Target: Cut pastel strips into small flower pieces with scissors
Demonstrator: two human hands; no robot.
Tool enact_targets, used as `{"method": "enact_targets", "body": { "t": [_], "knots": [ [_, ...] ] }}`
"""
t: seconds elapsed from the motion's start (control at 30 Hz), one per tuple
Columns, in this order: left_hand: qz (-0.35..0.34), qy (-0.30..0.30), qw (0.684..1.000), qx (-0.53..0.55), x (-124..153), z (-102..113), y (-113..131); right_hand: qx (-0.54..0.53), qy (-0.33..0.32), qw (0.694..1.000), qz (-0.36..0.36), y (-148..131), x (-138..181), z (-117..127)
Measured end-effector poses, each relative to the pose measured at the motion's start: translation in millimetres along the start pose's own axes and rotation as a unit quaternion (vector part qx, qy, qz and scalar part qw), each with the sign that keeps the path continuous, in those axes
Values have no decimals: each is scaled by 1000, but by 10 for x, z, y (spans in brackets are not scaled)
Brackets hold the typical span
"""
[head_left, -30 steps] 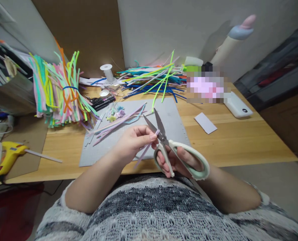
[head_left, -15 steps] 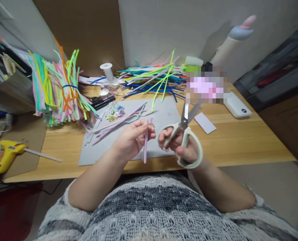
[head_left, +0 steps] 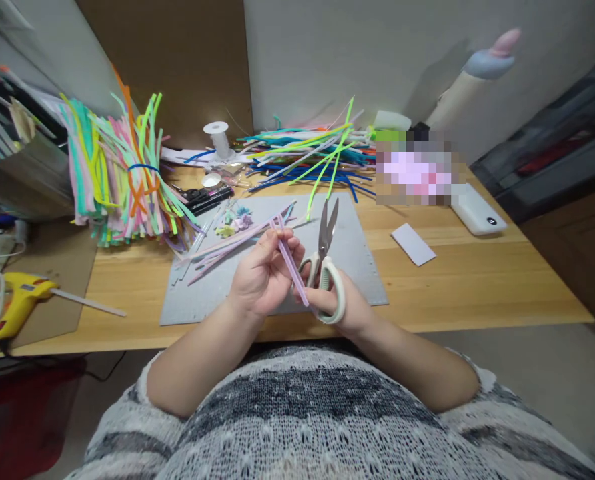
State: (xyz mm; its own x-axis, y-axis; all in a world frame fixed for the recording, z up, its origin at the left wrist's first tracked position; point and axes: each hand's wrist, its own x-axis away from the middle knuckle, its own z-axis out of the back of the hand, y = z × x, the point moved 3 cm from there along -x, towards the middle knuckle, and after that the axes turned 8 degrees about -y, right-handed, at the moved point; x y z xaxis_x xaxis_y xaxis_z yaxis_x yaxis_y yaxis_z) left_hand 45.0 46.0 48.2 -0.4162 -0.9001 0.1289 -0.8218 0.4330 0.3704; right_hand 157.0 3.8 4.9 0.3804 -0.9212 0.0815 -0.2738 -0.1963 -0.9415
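My left hand pinches light purple pipe cleaners between thumb and fingers, above the grey cutting mat. They slant down to the right, and their lower end reaches the fingers of my right hand. That hand has the handles of white-handled scissors around its fingers, blades pointing up and slightly apart. Whether the right fingers grip the purple ends is hard to tell. Behind my left hand, more purple and blue pipe cleaners and several small pastel flower-like pieces lie on the mat.
A big bundle of coloured pipe cleaners stands at the left, with a yellow glue gun nearer the edge. Loose pipe cleaners and a white spool are at the back. A white card and white power bank lie right.
My right hand has moved left with the scissors, up close to my left hand. The purple pipe cleaners have turned from nearly upright to a slant.
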Motion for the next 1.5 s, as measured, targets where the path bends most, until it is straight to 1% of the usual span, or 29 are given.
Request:
{"method": "enact_targets", "body": {
  "t": [0.17, 0.33, 0.4, 0.47, 0.5, 0.53, 0.57, 0.6, 0.63, 0.7, 0.77, 0.8, 0.83, 0.87, 0.9, 0.93, 0.97, 1.0, 1.03, 1.07, 1.1, 1.17, 1.23, 1.3, 1.33, 1.37, 1.4, 1.47, 1.5],
  "knots": [
    [-25, 26, 999, 12, 18, 10, 74, -52, 94, 994, 34, 10, -9, 34],
    [-33, 37, 999, -11, 34, 44, 79, -53, 119, 991, 31, 6, -18, 49],
    [-47, 48, 996, -52, 28, 92, 110, -38, 127, 990, 46, -7, -9, 69],
    [-87, 52, 987, -125, 27, 164, 217, -3, 151, 986, 69, -44, 7, 155],
    [-117, 50, 975, -182, 32, 205, 299, 22, 173, 981, 84, -75, 15, 235],
    [-147, 45, 955, -254, 44, 245, 392, 53, 200, 973, 99, -113, 23, 342],
    [-174, 39, 922, -344, 61, 281, 484, 86, 235, 961, 114, -157, 31, 477],
    [-191, 30, 872, -450, 83, 309, 562, 128, 263, 949, 116, -197, 31, 628],
    [-189, 20, 807, -559, 103, 336, 613, 176, 290, 934, 110, -236, 28, 793],
    [-149, -16, 651, -744, 138, 389, 617, 249, 320, 910, 81, -291, 3, 1129],
    [-96, -59, 488, -866, 165, 452, 518, 309, 358, 880, 51, -334, -16, 1426],
    [-82, -77, 411, -905, 175, 484, 450, 357, 368, 858, 27, -354, -28, 1537],
    [-78, -91, 342, -932, 182, 513, 382, 415, 380, 827, 2, -378, -36, 1620],
    [-82, -101, 280, -951, 186, 539, 318, 470, 391, 791, -27, -401, -43, 1678],
    [-92, -109, 230, -963, 186, 562, 263, 519, 400, 754, -57, -422, -49, 1715],
    [-102, -116, 194, -969, 184, 583, 221, 556, 406, 721, -84, -440, -55, 1738],
    [-110, -121, 169, -972, 181, 602, 193, 579, 408, 697, -109, -453, -61, 1753],
    [-117, -125, 153, -973, 176, 619, 178, 589, 409, 685, -125, -462, -66, 1765],
    [-122, -125, 145, -974, 172, 634, 175, 589, 412, 683, -129, -471, -70, 1778],
    [-127, -122, 142, -974, 169, 646, 180, 580, 419, 689, -117, -484, -69, 1793],
    [-130, -117, 142, -974, 169, 657, 188, 563, 429, 701, -91, -503, -64, 1810],
    [-128, -109, 149, -974, 174, 675, 204, 506, 458, 731, 4, -566, -29, 1840],
    [-120, -105, 160, -974, 187, 682, 219, 439, 480, 750, 119, -652, 39, 1845],
    [-111, -100, 187, -971, 199, 672, 262, 381, 484, 762, 201, -731, 122, 1816],
    [-106, -95, 207, -968, 201, 661, 307, 359, 475, 774, 217, -757, 158, 1790],
    [-103, -84, 229, -964, 197, 645, 371, 339, 457, 794, 214, -767, 184, 1759],
    [-102, -67, 249, -961, 186, 629, 455, 326, 429, 821, 189, -759, 197, 1721],
    [-110, -14, 272, -956, 150, 600, 666, 348, 353, 864, 92, -699, 198, 1620],
    [-116, 15, 271, -956, 125, 592, 775, 389, 307, 868, 33, -654, 190, 1556]
  ]
}}
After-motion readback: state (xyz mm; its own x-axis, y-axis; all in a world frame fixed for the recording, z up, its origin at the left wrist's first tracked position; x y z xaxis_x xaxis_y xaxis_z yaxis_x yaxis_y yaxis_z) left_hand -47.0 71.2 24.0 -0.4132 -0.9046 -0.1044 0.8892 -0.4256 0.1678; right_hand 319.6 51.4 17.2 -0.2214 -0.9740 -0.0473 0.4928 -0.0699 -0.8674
